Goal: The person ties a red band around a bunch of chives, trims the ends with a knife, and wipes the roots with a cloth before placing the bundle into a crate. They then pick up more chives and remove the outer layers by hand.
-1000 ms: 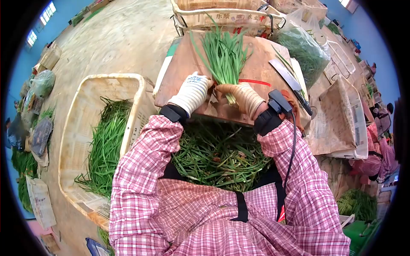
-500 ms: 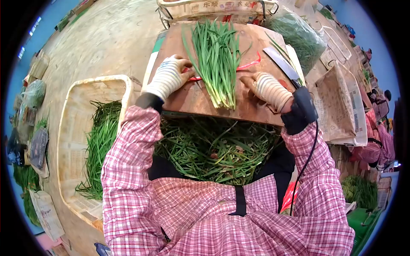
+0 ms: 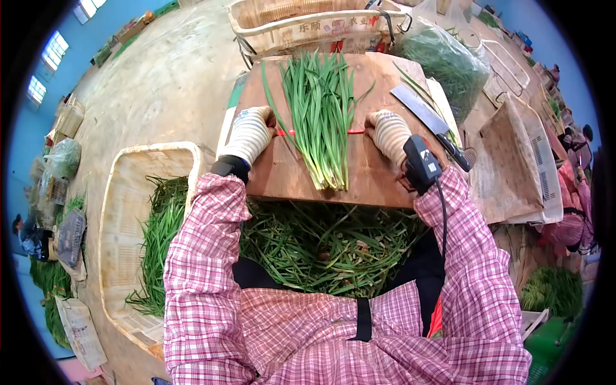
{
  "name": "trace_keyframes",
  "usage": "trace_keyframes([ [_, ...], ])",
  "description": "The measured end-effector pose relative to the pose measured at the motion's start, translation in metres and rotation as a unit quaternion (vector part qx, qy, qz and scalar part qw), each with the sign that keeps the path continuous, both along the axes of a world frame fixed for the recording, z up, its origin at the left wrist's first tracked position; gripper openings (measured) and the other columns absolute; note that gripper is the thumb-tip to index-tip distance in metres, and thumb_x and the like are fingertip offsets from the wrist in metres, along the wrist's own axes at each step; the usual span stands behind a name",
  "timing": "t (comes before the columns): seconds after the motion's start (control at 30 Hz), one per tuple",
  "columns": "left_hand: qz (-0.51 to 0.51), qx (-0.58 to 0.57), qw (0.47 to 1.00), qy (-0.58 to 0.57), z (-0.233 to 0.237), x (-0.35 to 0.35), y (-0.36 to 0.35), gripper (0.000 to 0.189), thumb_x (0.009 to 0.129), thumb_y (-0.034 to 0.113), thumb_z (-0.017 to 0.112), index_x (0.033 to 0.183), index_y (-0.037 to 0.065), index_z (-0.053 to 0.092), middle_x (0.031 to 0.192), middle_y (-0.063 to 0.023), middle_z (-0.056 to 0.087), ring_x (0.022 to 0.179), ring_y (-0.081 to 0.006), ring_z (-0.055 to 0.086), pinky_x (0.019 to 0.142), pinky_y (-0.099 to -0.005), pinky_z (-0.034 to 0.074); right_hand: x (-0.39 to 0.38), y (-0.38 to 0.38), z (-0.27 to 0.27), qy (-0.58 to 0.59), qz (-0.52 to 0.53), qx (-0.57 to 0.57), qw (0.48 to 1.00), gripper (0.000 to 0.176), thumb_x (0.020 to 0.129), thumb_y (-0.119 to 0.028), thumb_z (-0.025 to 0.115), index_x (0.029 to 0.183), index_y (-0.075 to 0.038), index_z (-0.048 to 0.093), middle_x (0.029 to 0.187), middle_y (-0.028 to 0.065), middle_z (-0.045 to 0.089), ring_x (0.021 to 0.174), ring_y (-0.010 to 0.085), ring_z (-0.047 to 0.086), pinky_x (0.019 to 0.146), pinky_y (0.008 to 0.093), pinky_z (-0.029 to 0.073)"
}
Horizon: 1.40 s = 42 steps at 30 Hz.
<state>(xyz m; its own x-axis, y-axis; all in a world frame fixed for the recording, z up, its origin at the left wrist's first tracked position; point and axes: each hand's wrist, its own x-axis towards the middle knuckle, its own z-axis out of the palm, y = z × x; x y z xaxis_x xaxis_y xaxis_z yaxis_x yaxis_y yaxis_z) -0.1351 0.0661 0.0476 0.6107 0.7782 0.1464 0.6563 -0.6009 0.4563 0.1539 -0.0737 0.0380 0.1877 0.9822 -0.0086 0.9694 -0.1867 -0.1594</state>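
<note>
A bundle of garlic chives (image 3: 317,119) lies on the brown board (image 3: 269,176), its pale cut ends toward me. A red tie strip (image 3: 355,131) runs crosswise under the bundle and shows on both sides. My left hand (image 3: 253,133), in a striped knit glove with bare fingertips, is closed on the strip's left end. On the other side, my right hand (image 3: 390,138), gloved likewise, pinches the right end. The strip looks drawn straight between them. A knife (image 3: 427,115) with a dark handle rests on the board beyond my right hand.
Left of me stands a crate (image 3: 119,218) with loose greens. Cut leaves (image 3: 321,250) fill the space below the board. Behind it are another crate (image 3: 301,25) and a clear bag of greens (image 3: 449,70). A stained crate (image 3: 510,167) sits at right, with people beyond.
The red strip has gone from slack and curved to nearly straight. My right hand has moved onto its end. The view has shifted, so the board appears lower.
</note>
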Motion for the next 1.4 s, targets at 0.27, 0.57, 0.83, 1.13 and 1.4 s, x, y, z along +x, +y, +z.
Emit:
trace_keyframes([
  [0.27, -0.097, 0.117, 0.988, -0.020, 0.007, 0.025, -0.072, 0.046, 0.090, 0.029, 0.072, 0.133, 0.018, 0.063, 0.146, -0.0207, 0.046, 0.129, -0.0451, 0.048, 0.107, -0.0513, 0.045, -0.025, -0.027, 0.002, 0.104, 0.016, 0.198, 0.975, 0.020, 0.091, -0.021, 0.066, 0.105, -0.009, 0.072, 0.107, 0.0218, 0.067, 0.098, 0.0419, 0.065, 0.086, 0.0463, 0.053],
  [0.57, -0.031, 0.017, 0.997, 0.075, 0.000, 0.003, -0.071, 0.076, 0.098, 0.047, 0.055, 0.153, 0.000, 0.031, 0.142, -0.0318, 0.049, 0.132, -0.0450, 0.049, 0.116, -0.0496, 0.032, -0.005, -0.023, -0.022, 0.081, 0.092, 0.160, 0.979, 0.014, 0.085, -0.008, 0.071, 0.099, -0.006, 0.074, 0.099, 0.0185, 0.068, 0.091, 0.0400, 0.066, 0.079, 0.0438, 0.053],
  [0.83, -0.102, 0.083, 0.991, 0.026, 0.011, 0.025, -0.083, 0.079, 0.097, 0.053, 0.055, 0.146, -0.007, 0.039, 0.147, -0.0313, 0.043, 0.138, -0.0451, 0.042, 0.116, -0.0480, 0.033, -0.053, 0.012, 0.042, 0.200, -0.026, 0.168, 0.965, 0.032, 0.090, -0.034, 0.066, 0.101, -0.005, 0.075, 0.092, 0.0226, 0.071, 0.090, 0.0387, 0.069, 0.081, 0.0441, 0.054],
  [1.13, -0.100, -0.040, 0.988, -0.112, -0.024, 0.030, -0.062, 0.052, 0.103, 0.032, 0.051, 0.143, -0.001, 0.048, 0.150, -0.0286, 0.044, 0.142, -0.0412, 0.040, 0.116, -0.0419, 0.035, -0.065, 0.064, 0.008, 0.290, -0.077, 0.210, 0.930, 0.038, 0.082, -0.031, 0.075, 0.091, 0.005, 0.073, 0.081, 0.0197, 0.073, 0.076, 0.0271, 0.071, 0.073, 0.0362, 0.055],
  [1.4, -0.063, -0.031, 0.997, -0.026, -0.027, 0.048, -0.070, 0.058, 0.099, 0.036, 0.056, 0.150, 0.009, 0.044, 0.158, -0.0300, 0.029, 0.148, -0.0484, 0.025, 0.119, -0.0500, 0.028, -0.065, 0.036, 0.020, 0.455, -0.163, 0.150, 0.862, 0.042, 0.086, -0.035, 0.072, 0.098, 0.006, 0.073, 0.076, 0.0156, 0.072, 0.058, 0.0242, 0.070, 0.059, 0.0340, 0.054],
])
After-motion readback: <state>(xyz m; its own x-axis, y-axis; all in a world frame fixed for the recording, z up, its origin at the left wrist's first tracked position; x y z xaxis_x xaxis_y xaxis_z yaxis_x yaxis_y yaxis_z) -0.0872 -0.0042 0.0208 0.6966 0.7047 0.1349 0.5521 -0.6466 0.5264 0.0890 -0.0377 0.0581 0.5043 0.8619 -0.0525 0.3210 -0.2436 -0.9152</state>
